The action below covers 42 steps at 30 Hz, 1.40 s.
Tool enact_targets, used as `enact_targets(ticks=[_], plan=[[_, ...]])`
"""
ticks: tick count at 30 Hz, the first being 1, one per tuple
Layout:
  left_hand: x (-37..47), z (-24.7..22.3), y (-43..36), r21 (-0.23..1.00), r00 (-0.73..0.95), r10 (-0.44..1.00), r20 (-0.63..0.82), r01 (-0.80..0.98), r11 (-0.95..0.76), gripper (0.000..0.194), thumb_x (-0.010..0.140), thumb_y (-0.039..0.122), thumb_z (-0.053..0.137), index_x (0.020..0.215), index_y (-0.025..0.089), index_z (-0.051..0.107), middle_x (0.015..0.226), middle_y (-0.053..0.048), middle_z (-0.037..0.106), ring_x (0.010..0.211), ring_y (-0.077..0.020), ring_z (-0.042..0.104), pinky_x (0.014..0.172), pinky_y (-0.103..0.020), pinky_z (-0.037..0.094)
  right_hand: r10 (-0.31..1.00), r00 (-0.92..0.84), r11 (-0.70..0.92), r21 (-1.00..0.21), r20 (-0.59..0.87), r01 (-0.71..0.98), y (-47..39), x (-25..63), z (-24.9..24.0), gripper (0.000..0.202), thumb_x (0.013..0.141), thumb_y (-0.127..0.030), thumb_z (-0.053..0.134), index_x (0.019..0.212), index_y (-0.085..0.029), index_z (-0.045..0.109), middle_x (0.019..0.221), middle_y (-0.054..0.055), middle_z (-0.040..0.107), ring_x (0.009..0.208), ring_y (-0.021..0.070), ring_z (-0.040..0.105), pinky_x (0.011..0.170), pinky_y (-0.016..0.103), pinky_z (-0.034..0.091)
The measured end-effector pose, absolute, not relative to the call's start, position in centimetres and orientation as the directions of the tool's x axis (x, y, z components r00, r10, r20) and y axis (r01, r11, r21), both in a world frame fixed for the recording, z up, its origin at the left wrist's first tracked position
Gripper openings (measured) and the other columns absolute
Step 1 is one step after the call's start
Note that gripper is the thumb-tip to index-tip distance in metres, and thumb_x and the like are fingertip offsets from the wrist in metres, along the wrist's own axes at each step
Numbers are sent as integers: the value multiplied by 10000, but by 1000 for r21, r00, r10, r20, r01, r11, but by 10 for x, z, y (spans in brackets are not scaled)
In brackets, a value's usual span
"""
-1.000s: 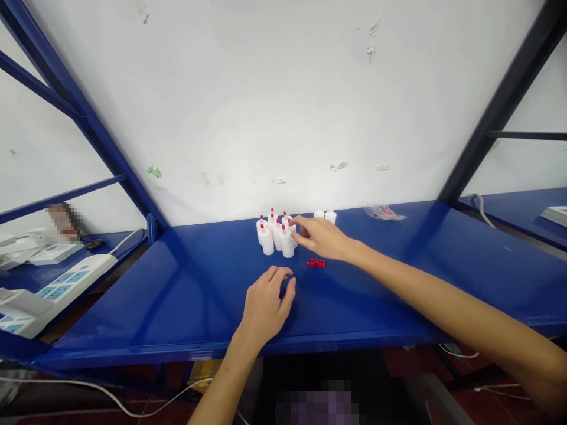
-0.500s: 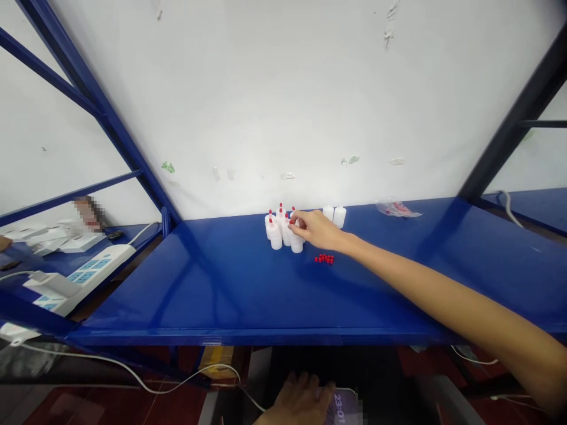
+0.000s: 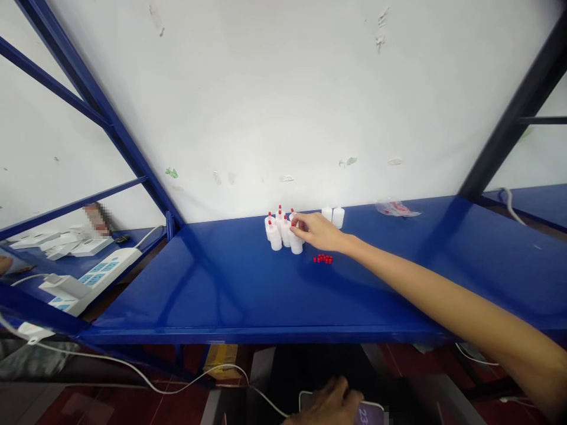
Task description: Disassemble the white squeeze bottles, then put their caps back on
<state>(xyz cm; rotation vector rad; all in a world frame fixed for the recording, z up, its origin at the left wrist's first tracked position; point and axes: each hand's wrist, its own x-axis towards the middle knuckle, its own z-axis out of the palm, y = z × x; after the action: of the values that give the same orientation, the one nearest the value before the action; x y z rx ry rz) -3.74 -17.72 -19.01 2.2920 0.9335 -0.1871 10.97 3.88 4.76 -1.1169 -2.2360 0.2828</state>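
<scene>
My right hand is closed in a pinch around a small red cap, at the tip of a white plastic bottle. Close on its left stand several white bottles with red caps on their pointed tips, packed together and upright. In front of my right wrist lies a small heap of loose red caps. Low in the view, below the table edge, my left hand lies over a phone on my lap, its fingers bent on it and partly blurred.
Two white bottles stand behind my right hand, partly hidden. A clear plastic bag with something red lies farther right on the blue table. Left are a power strip, white boxes and blue frame posts.
My left hand has moved right and now lies across the phone. My right hand keeps its pinch at the same bottle's tip. The view has shifted slightly.
</scene>
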Motion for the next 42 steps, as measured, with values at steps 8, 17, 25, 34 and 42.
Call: enact_targets(ticks=[8,17,25,34,42], plan=[[-38,-115,-183,120,881,342,328,320,-940,196,959,297,501,1100,274,635,1035,-58,710,876,-210,656,778,-352,556,752,-476,647,-375,455,664,33,114,47,216,977,-323,464,944,-167,610,771,40,655,649,144,527,623,272,313],[-87,28,-49,716,167,873,459,513,-474,369,922,335,568,1259,196,513,1171,-110,611,976,-191,626,772,-308,529,645,-600,764,-420,473,491,19,109,46,175,949,-290,496,905,-165,610,729,14,624,627,126,504,631,265,331],[-72,7,-55,783,345,869,355,398,-478,312,1023,397,394,1231,192,503,840,-9,639,761,-138,610,734,-264,485,534,-728,844,-313,430,435,-9,115,47,211,991,-308,417,942,-177,575,782,19,621,651,131,492,645,283,350],[-77,-6,-72,507,343,815,467,651,-565,171,987,324,413,1050,207,520,814,3,627,701,-146,578,683,-259,419,475,-817,845,-429,327,320,-22,120,43,295,1036,-387,363,879,-202,531,825,16,583,700,140,488,673,289,370],[-74,-7,-82,396,326,810,487,745,-537,162,968,314,430,1034,212,537,853,-20,666,733,-176,626,664,-272,412,725,-563,684,-505,397,526,14,156,34,331,1010,-371,310,713,-225,323,652,-24,404,604,138,375,615,291,298]])
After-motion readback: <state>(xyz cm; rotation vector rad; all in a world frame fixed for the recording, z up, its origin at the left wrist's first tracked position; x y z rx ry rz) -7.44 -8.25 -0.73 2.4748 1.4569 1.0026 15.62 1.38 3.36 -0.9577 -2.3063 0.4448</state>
